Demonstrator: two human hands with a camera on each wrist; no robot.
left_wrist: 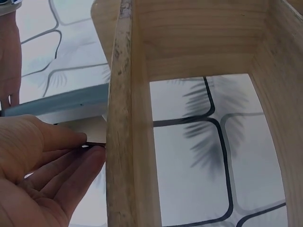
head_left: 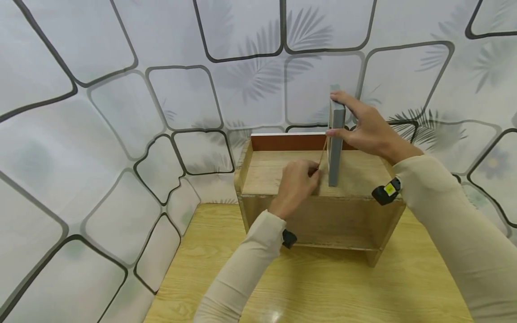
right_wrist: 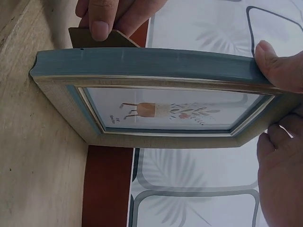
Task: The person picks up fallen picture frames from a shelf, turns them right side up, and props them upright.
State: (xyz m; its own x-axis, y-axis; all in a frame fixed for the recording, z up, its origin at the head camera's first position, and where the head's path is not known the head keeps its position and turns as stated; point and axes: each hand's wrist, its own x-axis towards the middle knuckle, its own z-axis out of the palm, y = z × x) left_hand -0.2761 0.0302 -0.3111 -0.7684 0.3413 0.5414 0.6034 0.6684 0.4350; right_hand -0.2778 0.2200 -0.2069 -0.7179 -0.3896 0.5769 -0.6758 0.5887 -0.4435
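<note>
A picture frame [head_left: 337, 148] with a blue-grey edge stands upright on the top board of a small wooden shelf [head_left: 266, 172]. Its front, in the right wrist view, has a beige border around a print [right_wrist: 156, 111] of a plant in a legged pot. My right hand [head_left: 373, 132] grips the frame's upper part, thumb on the near edge and fingers over the top. Behind the frame, a thin brown support leg [right_wrist: 81, 38] angles out from its back. My left hand [head_left: 298, 179] pinches this leg low down between thumb and fingers, close over the board.
The shelf has a reddish-brown back strip [head_left: 288, 142] and an open lower compartment [head_left: 331, 220]. It stands on a light wood-grain table [head_left: 307, 287]. A wall covering [head_left: 250, 98] with rounded outlines and leaf prints rises behind and to the left.
</note>
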